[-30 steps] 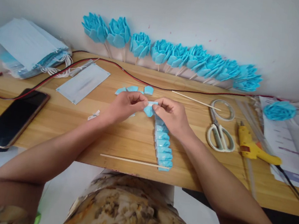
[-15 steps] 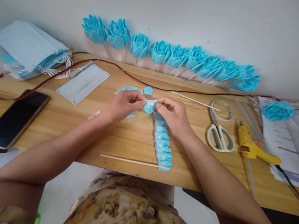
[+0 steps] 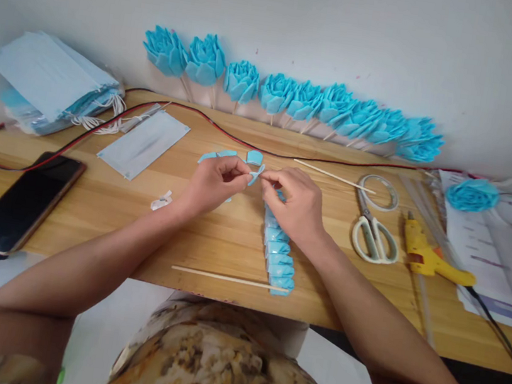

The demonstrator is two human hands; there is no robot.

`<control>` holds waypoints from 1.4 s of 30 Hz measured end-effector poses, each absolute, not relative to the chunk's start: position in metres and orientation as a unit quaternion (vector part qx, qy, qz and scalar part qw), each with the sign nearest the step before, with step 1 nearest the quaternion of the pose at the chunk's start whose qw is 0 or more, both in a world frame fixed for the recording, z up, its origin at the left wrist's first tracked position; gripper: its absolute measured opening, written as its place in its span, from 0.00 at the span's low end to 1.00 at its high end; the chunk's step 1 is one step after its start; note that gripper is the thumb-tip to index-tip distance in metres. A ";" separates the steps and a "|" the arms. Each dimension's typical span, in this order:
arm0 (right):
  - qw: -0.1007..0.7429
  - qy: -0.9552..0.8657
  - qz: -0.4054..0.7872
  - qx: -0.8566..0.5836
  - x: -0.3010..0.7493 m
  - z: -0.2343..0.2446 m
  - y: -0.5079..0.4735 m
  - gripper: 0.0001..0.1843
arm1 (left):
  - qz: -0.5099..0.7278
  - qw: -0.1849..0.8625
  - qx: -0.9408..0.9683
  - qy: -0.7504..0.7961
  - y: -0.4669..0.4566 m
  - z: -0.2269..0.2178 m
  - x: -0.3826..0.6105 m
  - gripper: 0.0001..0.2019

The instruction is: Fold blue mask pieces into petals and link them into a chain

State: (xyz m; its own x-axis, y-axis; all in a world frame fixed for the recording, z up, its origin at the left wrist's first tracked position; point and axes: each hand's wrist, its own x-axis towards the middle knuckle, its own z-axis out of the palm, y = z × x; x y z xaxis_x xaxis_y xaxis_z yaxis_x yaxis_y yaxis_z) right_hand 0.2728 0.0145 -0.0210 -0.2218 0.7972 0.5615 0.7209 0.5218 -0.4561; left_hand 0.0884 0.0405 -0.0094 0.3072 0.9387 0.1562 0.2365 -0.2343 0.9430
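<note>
Between the thumb and fingers of my left hand [image 3: 216,186] is a small folded blue fabric petal [image 3: 257,173], seen nearly edge-on. My right hand [image 3: 299,204] pinches its right edge with closed fingertips, which partly hide it. Under and in front of my right hand runs a row of overlapping blue petals [image 3: 279,250], its far end covered by that hand. Behind my fingers lies a loose blue petal [image 3: 254,157], with a few more cut petals [image 3: 226,153] by my left hand. A thin wooden stick [image 3: 225,277] touches the near end of the row.
Blue flowers on sticks [image 3: 277,93] lean along the wall. At right are scissors [image 3: 376,237], a tape roll [image 3: 390,206], a yellow glue gun [image 3: 423,250] and papers [image 3: 487,243]. At left are a phone [image 3: 23,204], a flat mask [image 3: 143,144] and stacked masks [image 3: 55,78].
The petal was spread flat between both hands and is now turned and folded narrower. My right hand has rotated over the far end of the row. A white scrap shows more by my left wrist.
</note>
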 end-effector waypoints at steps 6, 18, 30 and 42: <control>0.389 -0.782 0.081 -0.481 0.270 -0.021 0.014 0.04 | 0.391 0.395 0.715 0.425 0.040 -0.010 0.088 0.08; 0.385 -0.790 0.083 -0.469 0.271 -0.022 0.014 0.06 | 0.378 0.371 0.728 0.436 0.038 -0.011 0.087 0.09; 0.399 -0.783 0.124 -0.460 0.271 -0.023 0.016 0.08 | 0.386 0.396 0.709 0.437 0.040 -0.014 0.087 0.09; 0.399 -0.782 0.149 -0.455 0.272 -0.022 0.017 0.09 | 0.387 0.389 0.711 0.440 0.041 -0.015 0.087 0.10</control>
State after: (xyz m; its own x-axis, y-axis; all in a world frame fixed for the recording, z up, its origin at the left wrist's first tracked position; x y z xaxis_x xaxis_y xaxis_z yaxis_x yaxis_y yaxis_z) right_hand 0.2720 0.0170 -0.0218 -0.2675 0.8309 0.4879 0.5929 0.5411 -0.5964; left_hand 0.0873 0.0414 -0.0146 0.3129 0.9270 0.2069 0.3248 -0.3091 0.8938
